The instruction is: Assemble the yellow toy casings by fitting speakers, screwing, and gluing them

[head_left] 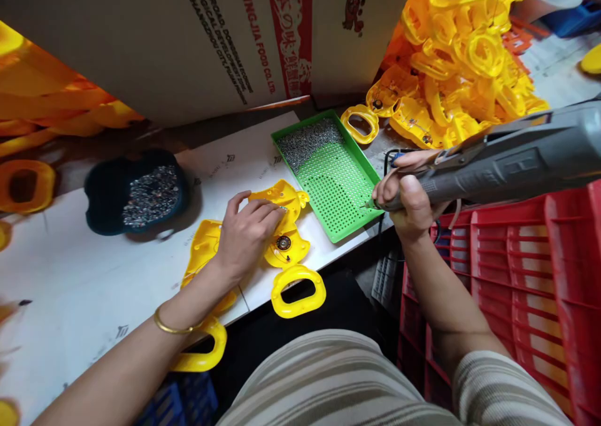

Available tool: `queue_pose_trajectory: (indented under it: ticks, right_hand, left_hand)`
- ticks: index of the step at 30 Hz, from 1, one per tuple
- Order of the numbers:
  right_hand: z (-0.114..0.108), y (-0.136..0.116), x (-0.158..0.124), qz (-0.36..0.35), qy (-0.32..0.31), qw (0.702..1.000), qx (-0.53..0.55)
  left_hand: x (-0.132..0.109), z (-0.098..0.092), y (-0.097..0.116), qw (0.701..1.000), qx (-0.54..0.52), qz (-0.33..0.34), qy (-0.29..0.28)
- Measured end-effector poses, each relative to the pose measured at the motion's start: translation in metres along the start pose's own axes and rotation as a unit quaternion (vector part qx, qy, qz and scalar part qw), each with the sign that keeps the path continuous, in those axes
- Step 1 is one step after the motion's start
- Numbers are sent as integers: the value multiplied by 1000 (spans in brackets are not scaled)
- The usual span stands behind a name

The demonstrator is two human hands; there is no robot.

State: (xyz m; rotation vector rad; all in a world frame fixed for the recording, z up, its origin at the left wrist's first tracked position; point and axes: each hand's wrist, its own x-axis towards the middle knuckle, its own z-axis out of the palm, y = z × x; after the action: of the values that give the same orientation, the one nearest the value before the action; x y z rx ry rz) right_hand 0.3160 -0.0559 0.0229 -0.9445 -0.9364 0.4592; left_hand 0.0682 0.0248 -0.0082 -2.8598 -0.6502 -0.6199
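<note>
Left grip (244,235) presses glossy yellow shell (297,252); right grip (409,202) wraps grey screwdriver (507,163).

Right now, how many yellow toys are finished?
None looks clearly finished. In hand: the left hand presses a yellow shell while the right hand holds a screwdriver, tip at the green tray of screws. Left: probably plenty, judging by the pile of yellow shells behind the tray.

On white board surface (94,275), at front edge: yellow plastic shell with loop handle (288,244), handle overhanging. Just left: second yellow plastic shell (203,247). Behind, at right edge: green perforated plastic tray (342,188), small metal screws (307,141) in far corner. Left of tray: dark round bowl (101,194). Beyond right edge: red slatted plastic crate (516,275).
</note>
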Motion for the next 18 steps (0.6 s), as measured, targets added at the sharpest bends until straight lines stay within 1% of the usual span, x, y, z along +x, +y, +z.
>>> queue_pose_trajectory:
  ticks: [4,7,10,15,18]
  right_hand:
    - [3,5,-2,14,-1,1000,-5]
    - [3,7,-2,33,1,999,-19]
    - [2,6,-2,32,-2,999,-26]
    - [1,6,-3,37,-3,999,5]
    - [1,7,-3,37,-7,999,-8]
  left_hand:
    - [1,-1,0,1000,6,-4,-16]
    - [1,-2,1,1000,8,-6,-16]
    - [1,-1,1,1000,10,-7,-17]
    - [0,0,0,999,-4,-14,-30]
    - [0,-1,0,999,-3,-9,-31]
